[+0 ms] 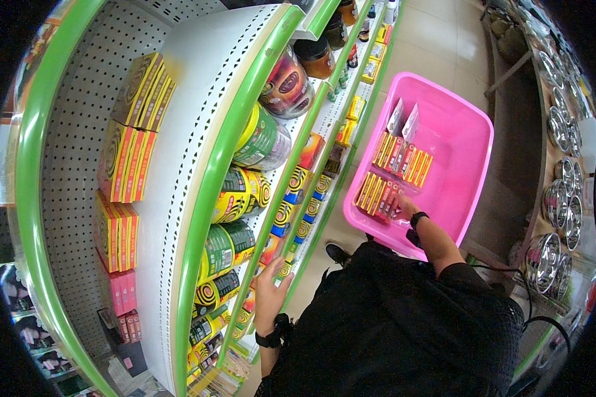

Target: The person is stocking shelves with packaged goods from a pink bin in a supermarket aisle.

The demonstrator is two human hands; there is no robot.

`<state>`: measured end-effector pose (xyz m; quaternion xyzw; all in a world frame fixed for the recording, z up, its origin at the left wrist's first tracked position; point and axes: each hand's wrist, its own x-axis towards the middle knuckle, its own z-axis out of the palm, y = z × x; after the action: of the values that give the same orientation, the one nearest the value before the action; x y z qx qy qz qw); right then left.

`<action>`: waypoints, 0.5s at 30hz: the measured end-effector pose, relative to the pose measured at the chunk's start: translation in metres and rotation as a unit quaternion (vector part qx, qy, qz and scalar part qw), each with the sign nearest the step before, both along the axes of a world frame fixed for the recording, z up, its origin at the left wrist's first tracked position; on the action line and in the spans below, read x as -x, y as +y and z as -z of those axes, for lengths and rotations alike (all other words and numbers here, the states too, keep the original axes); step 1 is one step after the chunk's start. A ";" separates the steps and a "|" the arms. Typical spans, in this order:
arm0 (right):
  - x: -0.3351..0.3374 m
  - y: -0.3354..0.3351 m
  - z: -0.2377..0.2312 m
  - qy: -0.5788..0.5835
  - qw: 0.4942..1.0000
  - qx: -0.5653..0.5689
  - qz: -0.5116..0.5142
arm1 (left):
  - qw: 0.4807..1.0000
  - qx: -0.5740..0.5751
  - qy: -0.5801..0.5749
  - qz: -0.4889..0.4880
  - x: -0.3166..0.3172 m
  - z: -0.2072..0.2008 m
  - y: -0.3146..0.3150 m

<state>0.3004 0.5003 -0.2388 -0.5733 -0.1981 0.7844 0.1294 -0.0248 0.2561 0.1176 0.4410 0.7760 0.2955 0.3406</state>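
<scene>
My right hand (405, 209) reaches into a pink plastic tub (471, 198), its fingers closed on the end of a row of small boxes. At that end the thin boxes are red (385, 203); the yellow ones (369, 190) stand farther left. Another row of yellow and red boxes (415, 165) stands beyond, with two white-faced packs (410, 124) upright behind it. My left hand (269, 291) is by the green shelf edge, fingers apart and holding nothing, beside yellow round-patterned packs (282, 270). Whether it touches the shelf I cannot tell.
A shelf rack with green edges (202, 251) fills the left, carrying cylindrical tubs (228, 248) and jars (314, 56). On its top shelf stand stacked yellow-red boxes (124, 165) and pink boxes (121, 292). Shiny metal bowls (555, 198) line a rack at right.
</scene>
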 end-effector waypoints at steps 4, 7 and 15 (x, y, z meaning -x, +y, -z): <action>-0.049 -0.007 0.068 0.005 0.997 -0.068 -0.026 | 1.000 0.003 -0.016 -0.010 0.007 -0.019 -0.004; -0.034 0.000 0.055 0.012 0.992 -0.080 -0.094 | 0.999 0.014 -0.019 -0.044 0.009 -0.022 -0.016; -0.007 0.008 -0.012 -0.099 0.694 -0.607 -0.375 | 0.997 -0.021 0.021 -0.077 0.012 -0.004 -0.061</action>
<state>0.3076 0.5082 -0.2271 -0.3227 -0.8411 0.4160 0.1241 -0.0366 0.1946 0.1218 0.3934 0.8082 0.3276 0.2912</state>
